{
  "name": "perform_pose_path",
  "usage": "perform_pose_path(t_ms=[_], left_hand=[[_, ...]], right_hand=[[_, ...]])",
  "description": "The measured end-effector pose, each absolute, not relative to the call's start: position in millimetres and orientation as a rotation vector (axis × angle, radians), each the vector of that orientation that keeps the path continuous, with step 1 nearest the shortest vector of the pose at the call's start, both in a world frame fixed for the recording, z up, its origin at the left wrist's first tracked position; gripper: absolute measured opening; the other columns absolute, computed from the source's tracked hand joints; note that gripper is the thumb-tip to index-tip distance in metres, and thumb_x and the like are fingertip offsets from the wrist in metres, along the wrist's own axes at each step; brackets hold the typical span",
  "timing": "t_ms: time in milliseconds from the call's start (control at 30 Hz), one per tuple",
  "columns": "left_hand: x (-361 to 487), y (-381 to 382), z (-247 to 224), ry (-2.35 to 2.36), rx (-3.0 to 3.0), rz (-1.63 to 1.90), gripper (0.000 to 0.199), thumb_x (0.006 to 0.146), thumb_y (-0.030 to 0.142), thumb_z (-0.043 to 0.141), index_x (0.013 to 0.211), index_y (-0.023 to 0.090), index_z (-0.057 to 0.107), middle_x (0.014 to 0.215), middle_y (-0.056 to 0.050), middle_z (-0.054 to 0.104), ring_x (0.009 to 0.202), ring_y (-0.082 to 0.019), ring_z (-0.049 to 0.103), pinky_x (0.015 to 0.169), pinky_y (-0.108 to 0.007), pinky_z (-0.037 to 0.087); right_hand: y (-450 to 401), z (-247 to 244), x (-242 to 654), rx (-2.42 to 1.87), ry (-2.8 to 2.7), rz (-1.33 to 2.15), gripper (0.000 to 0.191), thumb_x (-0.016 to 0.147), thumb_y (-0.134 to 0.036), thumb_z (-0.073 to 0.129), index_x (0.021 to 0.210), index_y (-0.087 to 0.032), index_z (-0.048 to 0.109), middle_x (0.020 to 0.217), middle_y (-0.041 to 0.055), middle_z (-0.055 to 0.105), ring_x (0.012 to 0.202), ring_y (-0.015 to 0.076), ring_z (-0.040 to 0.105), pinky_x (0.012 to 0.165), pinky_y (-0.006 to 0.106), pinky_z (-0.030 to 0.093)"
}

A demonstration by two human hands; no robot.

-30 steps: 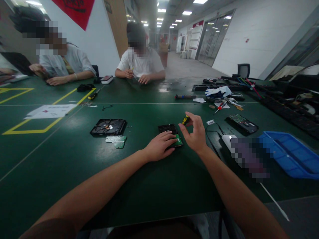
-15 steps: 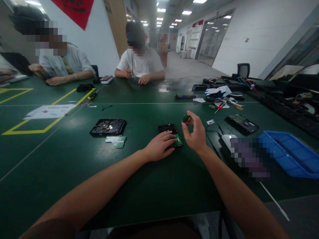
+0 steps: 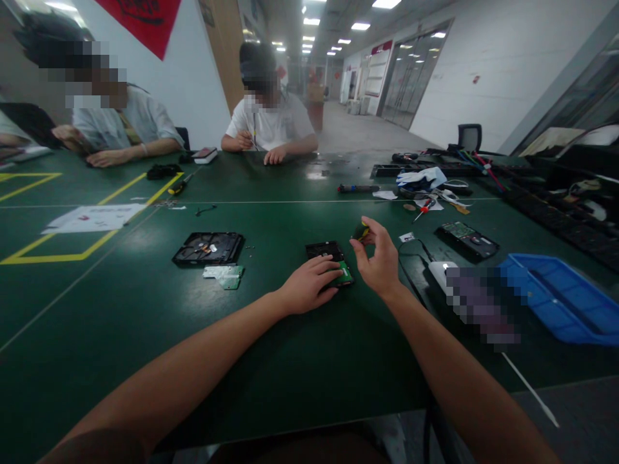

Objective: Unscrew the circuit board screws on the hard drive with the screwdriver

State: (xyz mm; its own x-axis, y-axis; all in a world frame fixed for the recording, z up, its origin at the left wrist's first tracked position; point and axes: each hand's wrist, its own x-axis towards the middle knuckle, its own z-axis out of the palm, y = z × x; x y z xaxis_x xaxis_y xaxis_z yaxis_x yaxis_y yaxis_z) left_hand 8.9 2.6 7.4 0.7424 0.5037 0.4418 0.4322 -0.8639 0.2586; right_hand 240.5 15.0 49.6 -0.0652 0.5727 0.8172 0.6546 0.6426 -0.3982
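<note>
Stretched fingers of my left hand lie flat over a small hard drive on the table, covering its middle. A green circuit board shows at the drive's near right end. Just above that end, my right hand is closed around the black and yellow handle of a screwdriver; where its tip meets the drive cannot be made out. To the left sits a larger opened drive case, with a loose circuit board in front of it and tiny screws at its side.
A blue tray and another hard drive are on the right, near a cable. Behind them lie a red screwdriver and gloves. Two people sit across the green table.
Both hands keep nearly the same place on and above the hard drive. The whole view has shifted very slightly; little else differs.
</note>
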Motion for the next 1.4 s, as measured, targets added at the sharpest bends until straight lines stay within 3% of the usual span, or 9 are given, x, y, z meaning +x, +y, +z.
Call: perform_pose_path(t_ms=[167, 467, 633, 867, 1067, 1300, 1400], left_hand=[[9.6, 2.2, 8.0, 0.75, 2.8, 0.781, 0.044, 0.104, 0.035, 0.063, 0.146, 0.022, 0.061, 0.149, -0.013, 0.064, 0.154, -0.034, 0.049, 0.128, -0.059, 0.043], [9.9, 2.3, 8.6, 0.748, 2.786, 0.779, 0.044, 0.104, 0.035, 0.063, 0.146, 0.022, 0.061, 0.149, -0.014, 0.064, 0.154, -0.034, 0.049, 0.127, -0.06, 0.043], [10.1, 2.2, 8.4, 0.747, 2.777, 0.79, 0.044, 0.104, 0.034, 0.063, 0.146, 0.022, 0.061, 0.148, -0.014, 0.065, 0.153, -0.034, 0.05, 0.128, -0.06, 0.043], [9.2, 2.1, 7.7, 0.76, 2.802, 0.778, 0.044, 0.104, 0.035, 0.063, 0.145, 0.021, 0.061, 0.149, -0.013, 0.064, 0.153, -0.034, 0.05, 0.129, -0.057, 0.042], [9.3, 1.8, 8.2, 0.754, 2.795, 0.785, 0.043, 0.104, 0.035, 0.063, 0.145, 0.021, 0.061, 0.149, -0.013, 0.064, 0.154, -0.034, 0.049, 0.129, -0.059, 0.042], [8.9, 2.6, 7.3, 0.757, 2.807, 0.778, 0.044, 0.104, 0.035, 0.063, 0.145, 0.019, 0.061, 0.149, -0.014, 0.064, 0.154, -0.034, 0.049, 0.129, -0.057, 0.042], [8.9, 2.9, 6.4, 0.752, 2.807, 0.778, 0.044, 0.104, 0.036, 0.063, 0.146, 0.021, 0.061, 0.149, -0.013, 0.064, 0.154, -0.034, 0.049, 0.129, -0.058, 0.042]], right_hand=[[14.6, 46.9, 238.8, -0.969, -1.763, 0.049, 0.057, 0.107, -0.028, 0.054, 0.162, -0.03, 0.04, 0.145, 0.0136, 0.065, 0.109, 0.0269, 0.076, 0.097, 0.05, 0.066], [14.5, 52.3, 240.7, -0.995, -1.743, -0.133, 0.055, 0.101, -0.033, 0.071, 0.152, -0.032, 0.05, 0.131, 0.0109, 0.067, 0.102, 0.0279, 0.07, 0.084, 0.051, 0.066], [13.1, 55.1, 241.1, -0.996, -1.74, -0.169, 0.051, 0.102, -0.031, 0.069, 0.15, -0.034, 0.052, 0.125, 0.0091, 0.067, 0.103, 0.0277, 0.068, 0.087, 0.051, 0.064], [14.1, 49.2, 238.6, -0.954, -1.752, -0.076, 0.057, 0.106, -0.027, 0.058, 0.161, -0.031, 0.043, 0.145, 0.0135, 0.063, 0.111, 0.0284, 0.071, 0.093, 0.052, 0.065], [13.9, 52.3, 239.1, -0.965, -1.748, -0.131, 0.054, 0.103, -0.028, 0.065, 0.154, -0.034, 0.051, 0.132, 0.0107, 0.066, 0.113, 0.0287, 0.069, 0.087, 0.049, 0.067], [13.7, 49.2, 239.0, -0.952, -1.795, -0.066, 0.06, 0.107, -0.024, 0.053, 0.165, -0.034, 0.038, 0.148, 0.013, 0.062, 0.116, 0.0297, 0.071, 0.098, 0.055, 0.064], [12.6, 51.8, 238.0, -0.937, -1.794, -0.081, 0.057, 0.106, -0.026, 0.057, 0.161, -0.033, 0.044, 0.141, 0.0122, 0.064, 0.11, 0.0278, 0.071, 0.094, 0.052, 0.065]])
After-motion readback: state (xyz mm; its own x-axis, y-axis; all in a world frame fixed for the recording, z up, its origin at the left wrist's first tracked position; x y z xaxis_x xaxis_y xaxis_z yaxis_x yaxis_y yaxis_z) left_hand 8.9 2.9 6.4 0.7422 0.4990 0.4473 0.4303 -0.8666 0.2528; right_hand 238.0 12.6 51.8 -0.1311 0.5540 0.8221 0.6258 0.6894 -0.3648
